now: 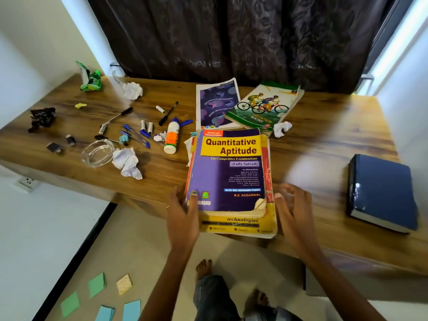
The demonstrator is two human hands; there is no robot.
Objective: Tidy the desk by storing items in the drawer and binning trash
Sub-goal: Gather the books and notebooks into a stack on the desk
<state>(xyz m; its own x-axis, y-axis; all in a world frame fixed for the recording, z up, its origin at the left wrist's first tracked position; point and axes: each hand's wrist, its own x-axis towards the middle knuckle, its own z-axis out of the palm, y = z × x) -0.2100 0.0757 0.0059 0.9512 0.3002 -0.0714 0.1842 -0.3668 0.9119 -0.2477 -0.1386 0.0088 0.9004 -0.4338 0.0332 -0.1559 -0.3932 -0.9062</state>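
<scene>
A purple "Quantitative Aptitude" book [229, 172] lies on top of a yellow book [240, 224] at the front edge of the wooden desk [312, 144]. My left hand [181, 216] grips the stack's left side, with the thumb on the purple cover. My right hand [293, 209] is at the stack's right edge with its fingers spread and loosely bent; it is blurred, so I cannot tell if it touches. Crumpled paper balls [127, 162] and pens [136, 135] lie to the left. No drawer or bin is in view.
Two notebooks, one purple [215, 103] and one with cyclists [264, 105], lie behind the stack. A blue book [382, 191] sits at the right. A glue bottle [172, 135], glass dish [98, 154], green wrapper [90, 77] and black wrapper [41, 118] lie left. Sticky notes [97, 284] are on the floor.
</scene>
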